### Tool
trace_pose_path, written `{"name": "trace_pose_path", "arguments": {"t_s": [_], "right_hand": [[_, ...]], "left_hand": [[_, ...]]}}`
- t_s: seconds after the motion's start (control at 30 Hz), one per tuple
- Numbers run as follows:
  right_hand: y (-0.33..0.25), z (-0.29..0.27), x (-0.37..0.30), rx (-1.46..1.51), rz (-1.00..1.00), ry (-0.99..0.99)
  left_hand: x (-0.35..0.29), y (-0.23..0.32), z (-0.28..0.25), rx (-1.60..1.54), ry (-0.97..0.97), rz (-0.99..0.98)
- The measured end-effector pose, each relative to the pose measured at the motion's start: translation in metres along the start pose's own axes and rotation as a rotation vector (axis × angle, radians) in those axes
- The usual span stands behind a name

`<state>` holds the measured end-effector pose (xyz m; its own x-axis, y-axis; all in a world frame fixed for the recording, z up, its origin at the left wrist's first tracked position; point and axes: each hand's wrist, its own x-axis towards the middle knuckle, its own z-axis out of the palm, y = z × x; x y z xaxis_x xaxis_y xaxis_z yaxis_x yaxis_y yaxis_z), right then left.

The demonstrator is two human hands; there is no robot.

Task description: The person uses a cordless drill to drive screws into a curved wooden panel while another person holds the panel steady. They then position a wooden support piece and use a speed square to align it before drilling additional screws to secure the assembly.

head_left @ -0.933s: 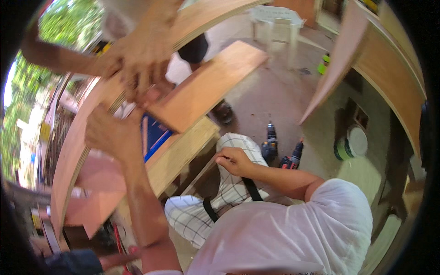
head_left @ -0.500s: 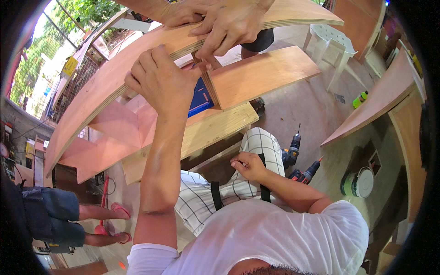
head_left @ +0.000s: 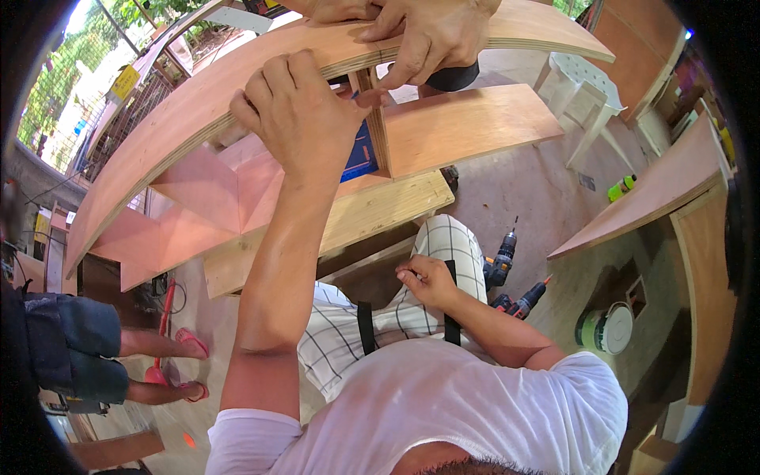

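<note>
My left hand (head_left: 305,119) grips the near edge of a long curved plywood panel (head_left: 182,119), fingers over the top and thumb stretched toward an upright plywood divider (head_left: 381,141). Beside that thumb, another person's hand (head_left: 435,39) presses on the panel and reaches a finger down to the divider; their second hand (head_left: 340,8) lies on the panel too. Below are a flat plywood board (head_left: 475,127) and a blue object (head_left: 362,154), partly hidden by my wrist. My right hand (head_left: 427,281) rests on my thigh, fingers curled; whether anything is inside is hidden.
Two cordless drills (head_left: 500,261) (head_left: 526,301) stand on the floor right of my knee. Farther right are a round tub (head_left: 613,328), a green bottle (head_left: 621,188), a white stool (head_left: 586,87) and a curved panel (head_left: 649,190). Someone in pink slippers (head_left: 191,343) stands left.
My left hand has shifted slightly right and up in the picture, along with the panel's near part. The other person's hand has moved right too. My right hand stays on my thigh.
</note>
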<state>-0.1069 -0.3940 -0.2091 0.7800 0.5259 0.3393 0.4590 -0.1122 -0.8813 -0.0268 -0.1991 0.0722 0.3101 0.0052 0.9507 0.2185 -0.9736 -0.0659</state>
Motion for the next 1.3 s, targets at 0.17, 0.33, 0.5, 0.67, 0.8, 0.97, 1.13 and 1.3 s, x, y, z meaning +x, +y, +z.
{"name": "trace_pose_path", "arguments": {"t_s": [0.17, 0.33, 0.5, 0.67, 0.8, 0.97, 1.13, 1.3], "right_hand": [[0.0004, -0.0004, 0.0, -0.012, 0.006, -0.011], [0.0003, 0.0001, 0.0, -0.027, 0.013, -0.002], [0.0006, 0.0001, -0.0011, -0.029, 0.049, -0.005], [0.0029, 0.0018, -0.0009, -0.017, 0.017, -0.014], [0.0014, 0.0012, -0.0019, -0.026, 0.006, 0.004], [0.001, -0.0009, -0.003, -0.035, 0.028, -0.002], [0.0052, 0.0008, -0.0032, -0.026, -0.035, 0.03], [-0.0001, -0.0003, -0.0022, -0.035, 0.008, 0.016]], "left_hand": [[-0.0003, 0.0023, -0.0026, -0.039, -0.022, -0.02], [-0.0004, 0.0, -0.0034, -0.066, -0.034, -0.014], [-0.0007, 0.0002, 0.0001, -0.126, 0.011, -0.038], [-0.002, -0.0031, -0.0002, -0.165, 0.036, -0.048], [-0.0003, -0.0012, -0.0011, -0.15, 0.004, -0.054], [-0.0003, 0.0012, -0.0009, -0.113, -0.004, -0.031], [-0.0001, 0.0013, 0.0008, -0.074, -0.006, -0.033], [-0.0005, 0.0006, 0.0057, -0.035, 0.006, -0.017]]}}
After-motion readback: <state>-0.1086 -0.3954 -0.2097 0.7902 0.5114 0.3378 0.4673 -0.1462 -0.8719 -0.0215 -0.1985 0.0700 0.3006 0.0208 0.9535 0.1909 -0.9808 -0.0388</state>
